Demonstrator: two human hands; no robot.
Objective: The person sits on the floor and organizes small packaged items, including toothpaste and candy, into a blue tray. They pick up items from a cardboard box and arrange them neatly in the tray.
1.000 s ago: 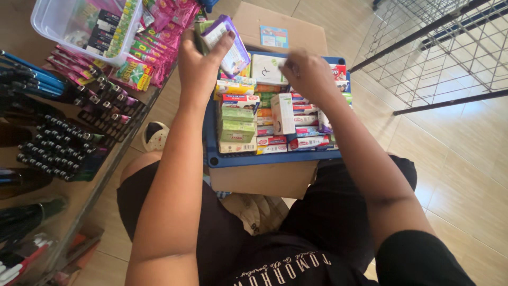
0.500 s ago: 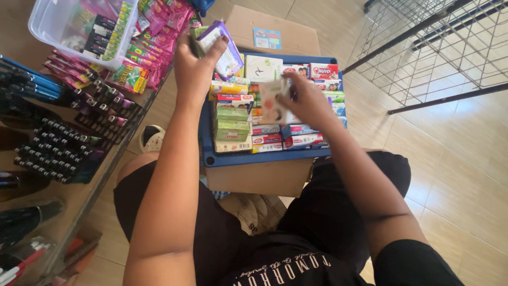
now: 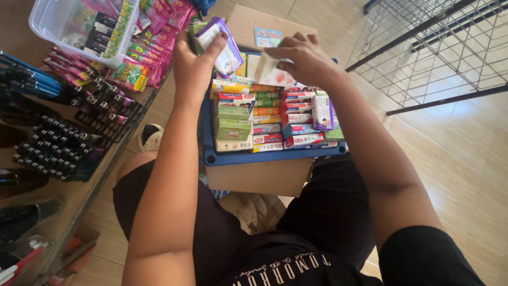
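**Spotter:** Head view, and at the far left you have the shelf (image 3: pixel 79 190) with rows of dark pens (image 3: pixel 50 143) and a clear tub (image 3: pixel 53 24) of packets above them. Your left hand (image 3: pixel 193 66) is up beside that tub, fingers clamped around a purple-edged packet (image 3: pixel 219 45), held above the back left corner of the blue tray (image 3: pixel 264 157).

**Caller:** How full is that tray?

**Spotter:** Nearly packed, by my reading. Green and white boxes (image 3: pixel 233 119) stack up the left column, red and white boxes (image 3: pixel 299 114) fill the middle and right, and one box with purple print (image 3: pixel 321 110) stands upright near the right wall. Only the back strip under your hands looks loose, so I'd say most of the sorting is done and these two pieces are what is left.

**Caller:** And the right hand?

**Spotter:** Your right hand (image 3: pixel 307 58) is closed on a small white box (image 3: pixel 270 71), pinched at its top, tilted, hanging just above the back middle of the tray. It looks pale, flat-sided, with faint pinkish print. The tray itself rests on a cardboard carton (image 3: pixel 259 180) across your lap, and a wire rack (image 3: pixel 434 47) stands at the far right.
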